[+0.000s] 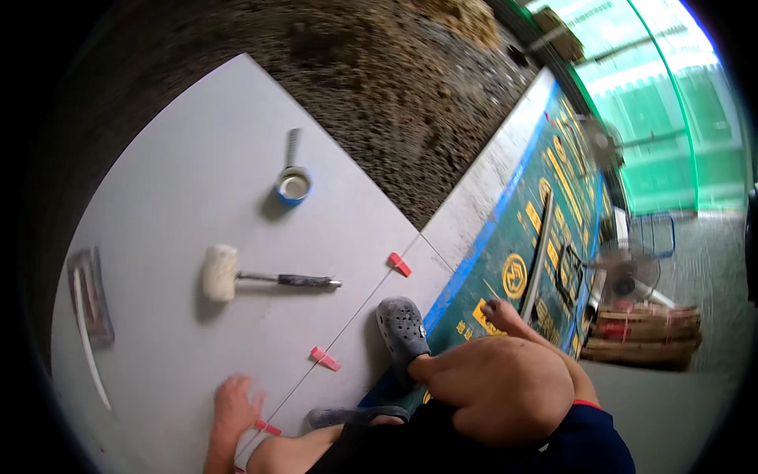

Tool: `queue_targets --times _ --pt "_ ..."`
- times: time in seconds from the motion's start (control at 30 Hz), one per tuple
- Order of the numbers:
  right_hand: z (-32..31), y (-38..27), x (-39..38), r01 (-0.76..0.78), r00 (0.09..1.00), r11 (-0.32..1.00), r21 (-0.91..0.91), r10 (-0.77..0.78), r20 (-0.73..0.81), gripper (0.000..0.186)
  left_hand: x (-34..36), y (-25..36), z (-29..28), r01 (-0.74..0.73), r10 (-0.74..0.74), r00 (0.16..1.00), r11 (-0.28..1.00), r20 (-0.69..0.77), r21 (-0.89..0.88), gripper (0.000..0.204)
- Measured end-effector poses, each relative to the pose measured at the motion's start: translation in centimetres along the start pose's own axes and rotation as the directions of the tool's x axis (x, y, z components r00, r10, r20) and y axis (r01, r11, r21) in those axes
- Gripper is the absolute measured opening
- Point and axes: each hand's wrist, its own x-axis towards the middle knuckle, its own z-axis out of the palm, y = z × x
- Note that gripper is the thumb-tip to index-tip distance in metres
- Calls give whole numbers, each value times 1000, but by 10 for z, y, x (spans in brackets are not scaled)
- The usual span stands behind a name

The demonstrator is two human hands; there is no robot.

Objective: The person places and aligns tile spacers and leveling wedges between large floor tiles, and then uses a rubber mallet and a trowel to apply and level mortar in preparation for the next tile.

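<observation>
My left hand [235, 406] is low over the pale grey floor tile [174, 166], its fingers slightly blurred and apart, holding nothing I can see. Close beside its fingers, a red tile-levelling wedge [268, 427] sits at the tile seam. Two more red wedges, one nearer [325, 359] and one farther [399, 265], stand along that seam. Beyond my bent knee, my right hand [504, 315] hangs over the green floor sheet [497, 261]. Its fingers look curled together, and whatever they may hold is hidden. A white-headed mallet [220, 273] lies on the tile.
A round, blue-rimmed tool [294, 185] with a ridged handle stands on the tile. At far left lies a flat packet [93, 296] beside a white strip [91, 347]. Loose soil [387, 95] borders the tiles. A metal bar [539, 257], fan [628, 268] and bundled cardboard [643, 336] are rightward.
</observation>
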Motion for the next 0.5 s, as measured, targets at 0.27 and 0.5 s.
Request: queue_targets --times 0.27,0.5 --pt "123 170 -207 -485 870 838 251 492 37 38 253 75 -85 -143 216 970 880 -115 452 58" --pt "247 216 -326 -746 434 214 631 874 217 63 328 55 -48 75 -253 956 700 149 710 120"
